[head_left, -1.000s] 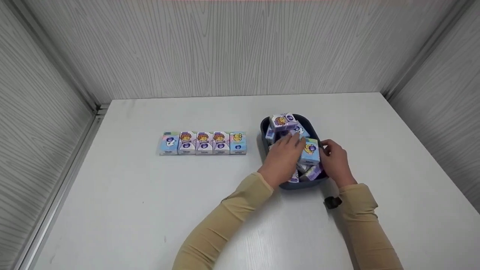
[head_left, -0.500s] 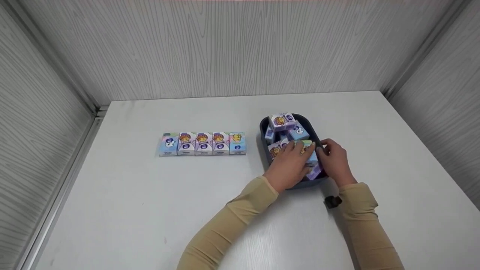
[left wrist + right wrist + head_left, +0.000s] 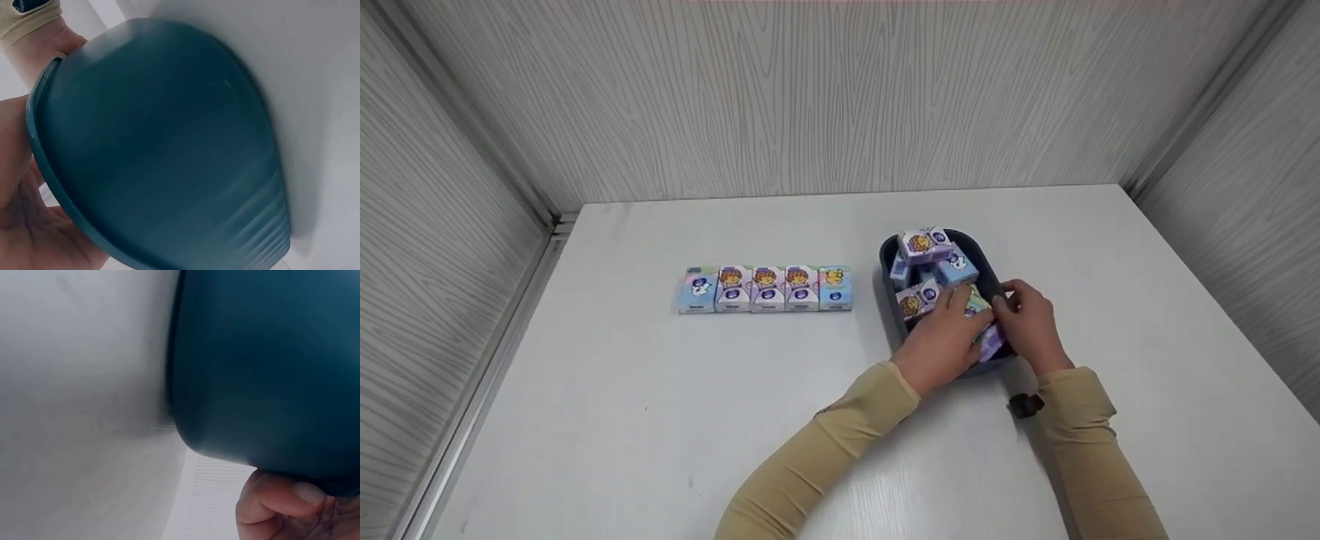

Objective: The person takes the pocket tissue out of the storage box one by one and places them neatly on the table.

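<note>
A dark blue-green plastic basket (image 3: pixel 891 324) stands right of the table's middle, heaped with small printed cartons. My left hand (image 3: pixel 941 341) reaches over its near half, fingers and thumb around a green-and-blue carton (image 3: pixel 975 303) that they partly cover. Below that hand shows a purple carton (image 3: pixel 991 343). My right hand (image 3: pixel 1030 324) holds the basket's right rim; its thumb and curled finger show under the edge in the right wrist view. At the basket's far end, a lion-printed carton (image 3: pixel 924 244) lies on a blue carton (image 3: pixel 956 265). Another lion-printed carton (image 3: pixel 919 300) is left of my fingers.
Left of the basket, several cartons stand side by side in a straight row (image 3: pixel 766 289) on the white table (image 3: pixel 660 420). Grey wood-grain panels (image 3: pixel 840 97) close in the back and both sides. A black device (image 3: pixel 1025 405) sits at the right wrist.
My left hand has moved slightly right and closed over the blue-and-green carton, which has tipped and sunk under its fingers. The lion-printed carton beside it has come into view. The right hand stays put.
</note>
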### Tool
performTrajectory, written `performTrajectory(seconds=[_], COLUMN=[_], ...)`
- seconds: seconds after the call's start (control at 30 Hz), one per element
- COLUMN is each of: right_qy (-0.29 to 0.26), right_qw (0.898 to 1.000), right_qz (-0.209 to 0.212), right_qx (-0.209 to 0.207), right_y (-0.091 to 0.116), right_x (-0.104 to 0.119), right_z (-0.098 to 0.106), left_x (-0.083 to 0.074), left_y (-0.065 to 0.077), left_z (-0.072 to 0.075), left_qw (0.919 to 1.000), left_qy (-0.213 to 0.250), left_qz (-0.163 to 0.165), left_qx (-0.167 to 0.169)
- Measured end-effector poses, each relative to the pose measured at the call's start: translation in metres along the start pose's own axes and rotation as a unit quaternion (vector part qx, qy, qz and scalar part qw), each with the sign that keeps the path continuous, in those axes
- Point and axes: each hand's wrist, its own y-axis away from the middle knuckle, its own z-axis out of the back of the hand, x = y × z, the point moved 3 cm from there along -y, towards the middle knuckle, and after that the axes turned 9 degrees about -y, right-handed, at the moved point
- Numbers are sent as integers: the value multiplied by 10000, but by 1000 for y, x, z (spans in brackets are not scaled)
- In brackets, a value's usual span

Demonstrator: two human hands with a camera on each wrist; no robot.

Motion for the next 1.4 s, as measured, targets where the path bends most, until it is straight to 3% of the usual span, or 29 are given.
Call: performTrajectory(seconds=[0.17, 0.5, 0.73, 1.13, 1.3, 1.4], right_qy=[-11, -29, 3, 25, 41, 4], right_qw=[10000, 10000, 9999, 9998, 9998, 9999], right_qz=[-25, 0, 133, -105, -151, -136], right_qx=[7, 54, 1, 151, 118, 90], right_y=[2, 3, 5, 3, 2, 1], right_x=[-1, -1, -2, 0, 1, 1], right_z=[-2, -4, -6, -4, -1, 0], left_x=[1, 12, 30, 70, 90, 101], left_y=[4, 20, 42, 83, 102, 112], left_z=[0, 8, 21, 31, 27, 26], left_qw=[9994, 9984, 9958, 9838, 9841, 9846], left_qy=[276, 276, 547, 814, 652, 532], left_qz=[225, 484, 710, 1381, 1470, 1584], left_qx=[29, -32, -204, -807, -760, -514])
